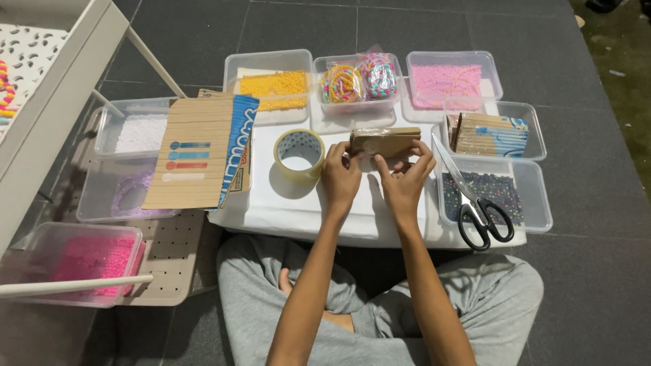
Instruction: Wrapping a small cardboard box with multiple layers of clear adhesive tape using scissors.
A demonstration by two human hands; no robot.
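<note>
Hands, left (340,177) and right (405,181), pinch a small tape-wrapped cardboard packet (384,141) above the white board (298,203); tape roll (299,154) beside it; wrapping apparently near finished; scissors (475,200) idle.

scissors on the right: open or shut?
Shut. The scissors lie across the rim of the dark-bead tub, blades together in one line, black handle loops side by side, neither hand touching them.
</note>
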